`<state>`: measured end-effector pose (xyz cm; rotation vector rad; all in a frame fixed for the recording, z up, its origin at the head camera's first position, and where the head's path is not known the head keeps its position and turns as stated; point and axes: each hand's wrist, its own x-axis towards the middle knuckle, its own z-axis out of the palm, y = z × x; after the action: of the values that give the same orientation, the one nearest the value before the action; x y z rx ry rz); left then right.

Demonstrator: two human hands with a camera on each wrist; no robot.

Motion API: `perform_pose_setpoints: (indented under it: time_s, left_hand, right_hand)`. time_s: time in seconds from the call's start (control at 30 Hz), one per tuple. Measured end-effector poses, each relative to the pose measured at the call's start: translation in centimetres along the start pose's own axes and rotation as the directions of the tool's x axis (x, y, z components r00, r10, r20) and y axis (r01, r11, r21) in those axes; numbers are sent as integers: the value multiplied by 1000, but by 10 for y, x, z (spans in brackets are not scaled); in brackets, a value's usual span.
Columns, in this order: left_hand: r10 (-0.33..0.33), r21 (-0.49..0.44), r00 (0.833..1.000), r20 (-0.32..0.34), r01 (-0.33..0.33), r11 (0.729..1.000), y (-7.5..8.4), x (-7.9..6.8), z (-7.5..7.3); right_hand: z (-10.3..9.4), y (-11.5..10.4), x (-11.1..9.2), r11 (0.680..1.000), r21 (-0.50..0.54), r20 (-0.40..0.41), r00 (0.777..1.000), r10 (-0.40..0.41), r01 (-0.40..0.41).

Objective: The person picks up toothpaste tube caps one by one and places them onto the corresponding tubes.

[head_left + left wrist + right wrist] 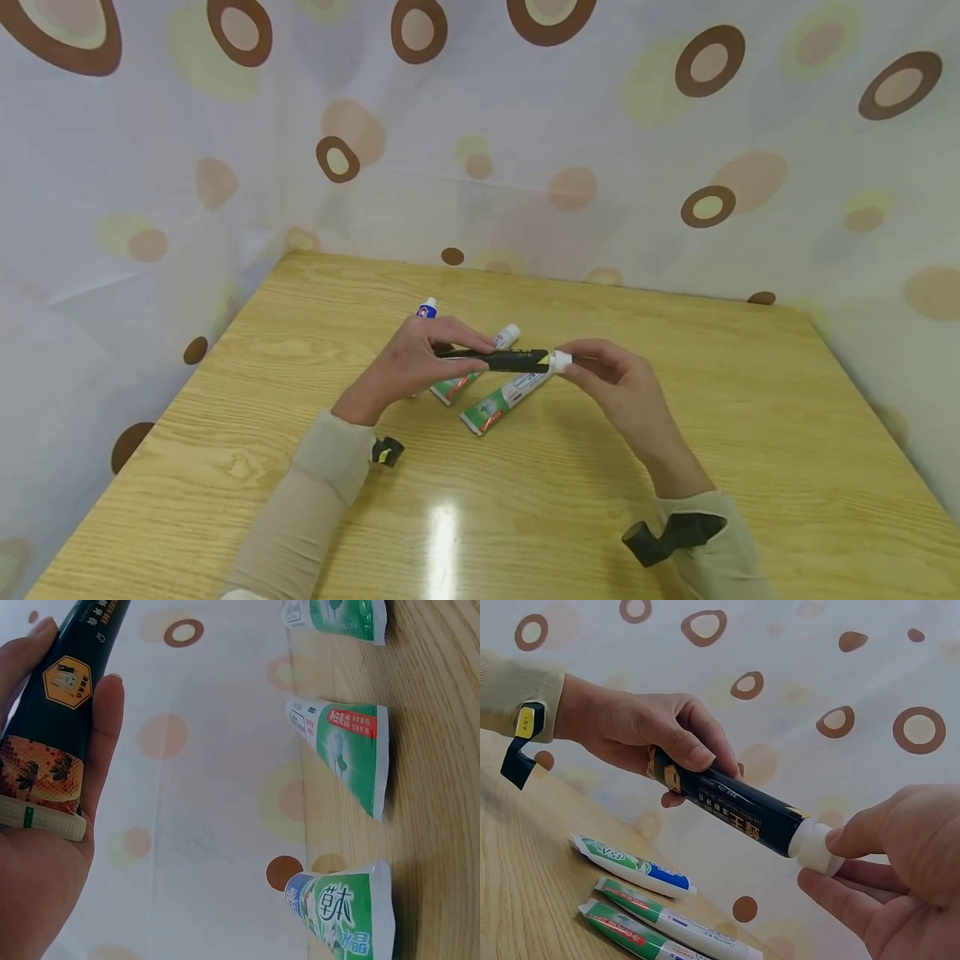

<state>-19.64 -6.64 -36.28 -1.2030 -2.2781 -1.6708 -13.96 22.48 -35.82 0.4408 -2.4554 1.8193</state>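
A dark toothpaste tube (739, 810) is held level above the table, its white cap (819, 849) pointing right. My left hand (408, 362) grips the tube's body, thumb on one side and fingers on the other. In the left wrist view a honeycomb-and-bee print shows near the tube's flat end, against the palm. My right hand (626, 396) pinches the white cap between thumb and fingertips. Below the held tube lie two green-and-white toothpaste tubes (487, 410) and a third tube with a blue end (427, 309), partly hidden behind my left hand.
The wooden table (225, 467) meets a wall covering (525, 125) with brown and yellow circles at its back and sides. Black straps (675, 537) sit on both sleeves at the wrists. A bright reflection shows on the table's front part.
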Motion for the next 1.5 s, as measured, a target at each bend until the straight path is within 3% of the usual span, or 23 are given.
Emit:
perform_pose_setpoints:
  time_s: [0.43, 0.8, 1.13, 1.5]
  left_hand:
    - [-17, 7, 1000, 11, 17, 1000, 2, -1, 0]
    - [5, 14, 1000, 17, -5, 1000, 2, 1, 2]
    - [3, 20, 1000, -7, -3, 1000, 3, 0, 0]
    - [-10, -2, 1000, 2, 10, 1000, 4, 0, 0]
  right_hand:
    - [0, 0, -1, 997, 57, 52, 998, 41, -44]
    - [4, 4, 0, 999, 38, -48, 999, -3, 5]
    - [-1, 2, -2, 999, 4, 20, 999, 32, -32]
    - [2, 0, -1, 1000, -9, -31, 1000, -8, 8]
